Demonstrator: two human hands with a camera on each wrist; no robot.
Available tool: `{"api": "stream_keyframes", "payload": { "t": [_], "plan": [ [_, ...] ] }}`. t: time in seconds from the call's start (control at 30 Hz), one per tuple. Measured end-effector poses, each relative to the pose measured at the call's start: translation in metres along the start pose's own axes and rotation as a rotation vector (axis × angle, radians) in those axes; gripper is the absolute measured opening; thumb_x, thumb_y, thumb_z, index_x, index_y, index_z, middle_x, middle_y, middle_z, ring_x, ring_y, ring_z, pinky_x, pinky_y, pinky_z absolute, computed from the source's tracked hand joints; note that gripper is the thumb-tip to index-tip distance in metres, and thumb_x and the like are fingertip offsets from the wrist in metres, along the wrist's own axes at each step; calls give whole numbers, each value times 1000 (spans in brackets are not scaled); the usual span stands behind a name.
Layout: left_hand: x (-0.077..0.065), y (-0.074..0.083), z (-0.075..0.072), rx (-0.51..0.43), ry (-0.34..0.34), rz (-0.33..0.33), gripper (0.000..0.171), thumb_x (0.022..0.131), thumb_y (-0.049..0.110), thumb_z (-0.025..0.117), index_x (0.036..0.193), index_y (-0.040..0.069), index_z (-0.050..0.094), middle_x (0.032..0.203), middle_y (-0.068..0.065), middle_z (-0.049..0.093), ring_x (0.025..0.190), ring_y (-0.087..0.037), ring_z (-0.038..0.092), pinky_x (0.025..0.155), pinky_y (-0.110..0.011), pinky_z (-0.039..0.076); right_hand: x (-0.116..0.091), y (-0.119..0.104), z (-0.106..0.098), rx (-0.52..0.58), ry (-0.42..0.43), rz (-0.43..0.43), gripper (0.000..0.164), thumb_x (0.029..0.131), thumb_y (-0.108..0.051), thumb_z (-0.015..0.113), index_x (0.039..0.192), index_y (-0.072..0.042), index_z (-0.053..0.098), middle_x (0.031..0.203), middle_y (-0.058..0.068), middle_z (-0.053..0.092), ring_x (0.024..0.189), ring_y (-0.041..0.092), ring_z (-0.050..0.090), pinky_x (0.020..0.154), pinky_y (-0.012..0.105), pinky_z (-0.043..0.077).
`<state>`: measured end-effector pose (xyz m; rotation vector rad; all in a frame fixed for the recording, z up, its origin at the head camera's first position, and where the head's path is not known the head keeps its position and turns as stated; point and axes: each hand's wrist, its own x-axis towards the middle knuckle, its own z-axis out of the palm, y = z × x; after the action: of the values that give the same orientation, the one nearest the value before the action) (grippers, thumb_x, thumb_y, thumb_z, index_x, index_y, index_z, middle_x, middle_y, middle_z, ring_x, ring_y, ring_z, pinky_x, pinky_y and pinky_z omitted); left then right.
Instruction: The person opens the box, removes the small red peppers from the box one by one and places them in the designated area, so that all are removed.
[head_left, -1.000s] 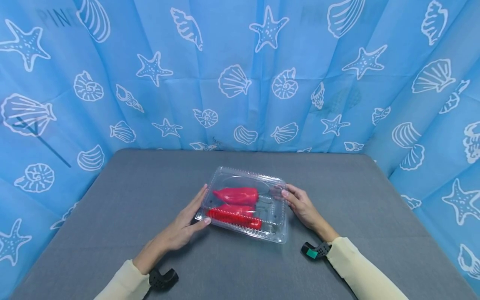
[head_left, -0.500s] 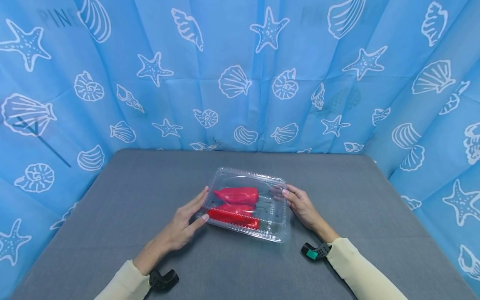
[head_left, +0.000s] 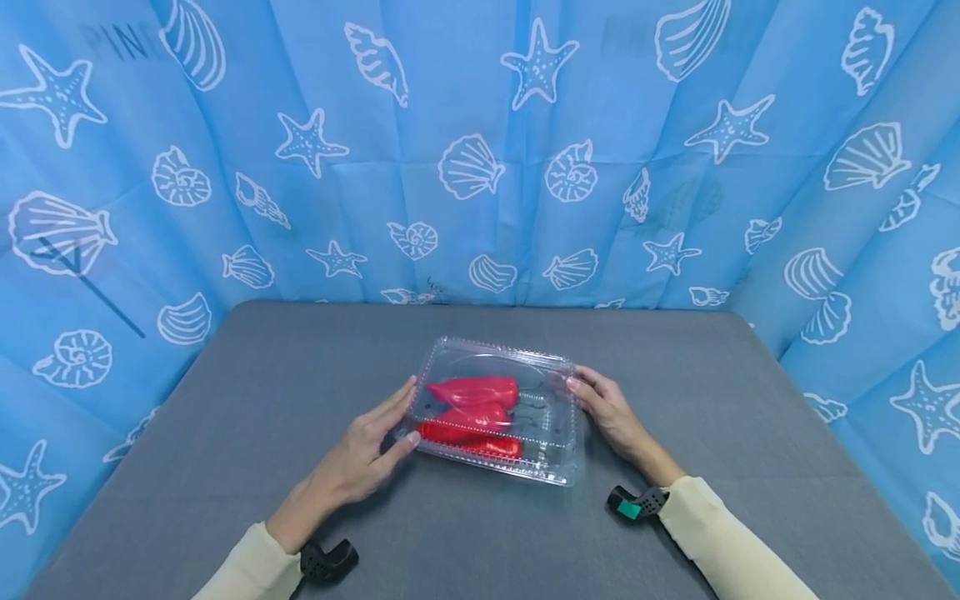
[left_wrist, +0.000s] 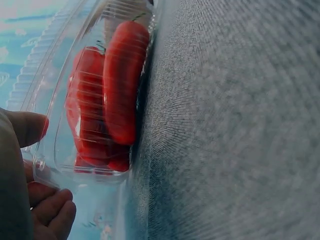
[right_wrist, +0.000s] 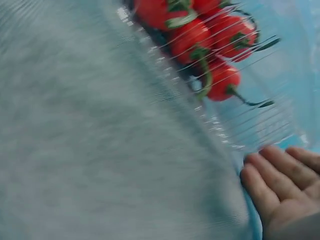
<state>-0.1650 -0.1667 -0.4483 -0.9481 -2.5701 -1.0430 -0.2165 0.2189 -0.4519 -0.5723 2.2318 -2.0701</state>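
Observation:
A clear plastic clamshell container [head_left: 546, 417] lies slightly askew on the table, its lid down over several red peppers [head_left: 474, 391]. My left hand [head_left: 352, 462] holds its left end, thumb at the near corner and fingers along the side. In the left wrist view, thumb and fingers lie on either side of the plastic rim. My right hand [head_left: 609, 417] grips the opposite end, with the thumb on the lid's edge and the other fingers partly hidden behind the plastic. The right wrist view shows the peppers' green stems [right_wrist: 202, 65] facing that end.
A grey cloth-covered table [head_left: 300, 358] spreads around the container. Behind it and along both sides hangs a blue curtain [head_left: 480, 225] printed with white shells and starfish. Each wrist wears a black device, one at the left wrist [head_left: 328, 562].
Both hands and the container stay almost in place. The peppers inside have shifted slightly, and the left thumb has moved a little along the near edge.

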Motion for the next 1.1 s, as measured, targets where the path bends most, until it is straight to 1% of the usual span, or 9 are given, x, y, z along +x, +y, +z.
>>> {"api": "stream_keyframes", "payload": {
  "t": [0.1, 0.23, 0.33, 0.4, 0.5, 0.63, 0.77, 0.93, 1.1],
  "plan": [
    [0, 2, 0, 5, 5, -4, 65, 100, 26, 62, 155, 0, 37, 162, -17, 31, 145, -37, 35, 112, -56, 35, 1, -8, -2, -147, 81, -8, 49, 102, -9, 53, 143, 15, 42, 140, 35, 49, 123, 20, 58, 100, 23, 49],
    [1, 4, 0, 14, 5, -23, 64, 101, 27, 61, 154, -1, 38, 163, -14, 30, 146, -33, 34, 113, -53, 35, 2, -26, -4, -314, 109, -69, 54, 99, -9, 62, 146, 8, 43, 149, 28, 45, 138, 40, 44, 114, 45, 39],
    [1, 6, 0, 25, 2, -35, 64, 102, 28, 60, 154, -1, 38, 164, -11, 29, 147, -31, 34, 113, -53, 35, 0, -44, -4, -485, 121, -108, 60, 95, -15, 70, 147, 3, 46, 150, 23, 45, 139, 43, 42, 115, 57, 34],
    [1, 7, 0, 31, 2, -35, 64, 101, 28, 60, 154, -1, 38, 164, -13, 29, 147, -32, 34, 112, -53, 36, -4, -58, -3, -603, 98, -112, 64, 93, -22, 74, 147, -2, 48, 150, 19, 47, 139, 41, 42, 113, 61, 34],
    [1, 7, 1, 36, 6, -35, 65, 101, 27, 61, 154, -1, 37, 164, -13, 29, 146, -33, 35, 111, -54, 36, -13, -81, 1, -713, -13, -83, 73, 89, -35, 78, 150, -9, 47, 152, 16, 46, 140, 40, 42, 108, 67, 36],
    [1, 6, 1, 34, 20, -35, 64, 101, 23, 62, 154, -3, 37, 164, -12, 28, 146, -33, 35, 111, -54, 36, -24, -100, 10, -768, -217, -32, 100, 80, -53, 82, 159, -14, 33, 161, 14, 32, 145, 41, 33, 106, 72, 35],
    [2, 7, 2, 45, 36, -50, 65, 100, 21, 62, 154, -4, 36, 164, -13, 28, 146, -33, 34, 111, -53, 36, -27, -99, 18, -834, -343, -46, 127, 68, -62, 87, 163, -12, 19, 169, 12, 13, 153, 37, 15, 113, 67, 28],
    [2, 9, 1, 69, 48, -79, 66, 100, 23, 63, 155, -2, 35, 164, -14, 30, 146, -33, 34, 112, -53, 36, -22, -84, 25, -928, -338, -88, 128, 67, -54, 91, 161, -6, 19, 170, 12, 9, 155, 33, 7, 115, 61, 29],
    [2, 10, 2, 76, 60, -105, 69, 100, 23, 63, 156, -1, 33, 164, -14, 29, 147, -34, 33, 111, -53, 36, -16, -71, 24, -862, -298, -95, 117, 74, -52, 88, 161, -10, 22, 170, 10, 8, 156, 32, 6, 112, 62, 33]
  ]
}}
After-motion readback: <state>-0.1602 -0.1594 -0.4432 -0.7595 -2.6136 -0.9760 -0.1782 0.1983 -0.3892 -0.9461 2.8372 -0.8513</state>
